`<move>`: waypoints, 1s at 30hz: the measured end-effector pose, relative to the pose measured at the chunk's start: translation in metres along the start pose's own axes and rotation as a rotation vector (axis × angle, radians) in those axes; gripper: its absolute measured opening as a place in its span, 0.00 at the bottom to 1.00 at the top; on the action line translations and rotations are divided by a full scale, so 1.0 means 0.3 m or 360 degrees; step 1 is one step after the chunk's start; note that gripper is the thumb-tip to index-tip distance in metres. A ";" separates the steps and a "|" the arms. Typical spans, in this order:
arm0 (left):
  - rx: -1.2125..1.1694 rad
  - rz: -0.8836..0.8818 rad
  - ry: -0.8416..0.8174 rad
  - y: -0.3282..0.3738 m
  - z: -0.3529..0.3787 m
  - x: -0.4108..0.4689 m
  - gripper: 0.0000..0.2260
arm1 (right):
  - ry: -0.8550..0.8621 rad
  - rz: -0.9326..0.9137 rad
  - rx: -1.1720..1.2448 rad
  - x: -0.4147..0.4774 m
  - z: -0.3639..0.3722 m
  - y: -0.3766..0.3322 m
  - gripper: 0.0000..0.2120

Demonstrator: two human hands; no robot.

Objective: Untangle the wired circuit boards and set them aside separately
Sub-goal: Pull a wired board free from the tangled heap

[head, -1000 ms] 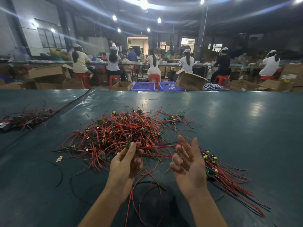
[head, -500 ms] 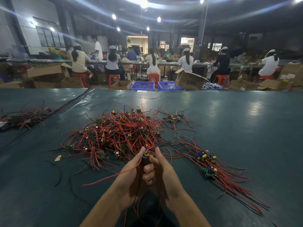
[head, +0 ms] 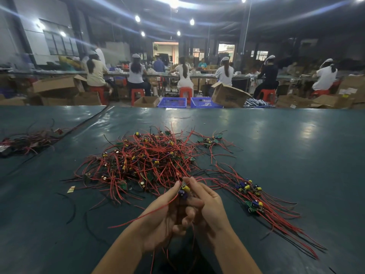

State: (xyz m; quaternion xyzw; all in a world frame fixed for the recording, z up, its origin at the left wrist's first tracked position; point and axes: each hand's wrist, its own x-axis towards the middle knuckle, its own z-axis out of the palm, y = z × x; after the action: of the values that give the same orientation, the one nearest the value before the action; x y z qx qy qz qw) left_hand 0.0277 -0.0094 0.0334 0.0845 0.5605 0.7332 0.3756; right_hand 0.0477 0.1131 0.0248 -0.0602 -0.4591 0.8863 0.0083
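Gripping one small circuit board (head: 184,190) between them, the left hand (head: 158,220) and right hand (head: 210,210) meet palm to palm low over the dark green surface (head: 286,155). The fingertips of both hands pinch the board, which carries yellow and blue parts, and the lower fingers of both hands curl inward beneath it. A red wire (head: 142,215) runs from the board down and to the left across the left hand, its free end in the air beside the forearm; more wires hang down between the wrists. Just beyond the hands lies the tangled pile (head: 146,161) of boards and red wires, its near edge touching or almost touching the fingertips. To the right, apart from that pile, a smaller bunch (head: 250,194) lies with its boards grouped and its wires trailing roughly side by side toward the lower right. A few more boards (head: 209,141) sit at the pile's far right edge. A pale paper scrap (head: 71,189) lies left of the pile, and another heap (head: 29,139) of wires rests far left. Behind the surface, people (head: 136,74) sit on red stools (head: 137,94) among cardboard boxes (head: 229,95) and blue crates (head: 172,102).
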 end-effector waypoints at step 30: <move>0.0552 0.0935 0.0604 -0.031 0.011 -0.002 0.28 | 0.0007 -0.0228 -0.0289 -0.045 0.036 0.005 0.10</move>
State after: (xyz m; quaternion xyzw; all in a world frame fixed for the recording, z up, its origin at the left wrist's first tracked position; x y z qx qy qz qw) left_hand 0.0343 -0.0064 0.0266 0.1664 0.6877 0.7064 0.0195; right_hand 0.0600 0.1025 0.0311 -0.0296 -0.5406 0.8381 0.0670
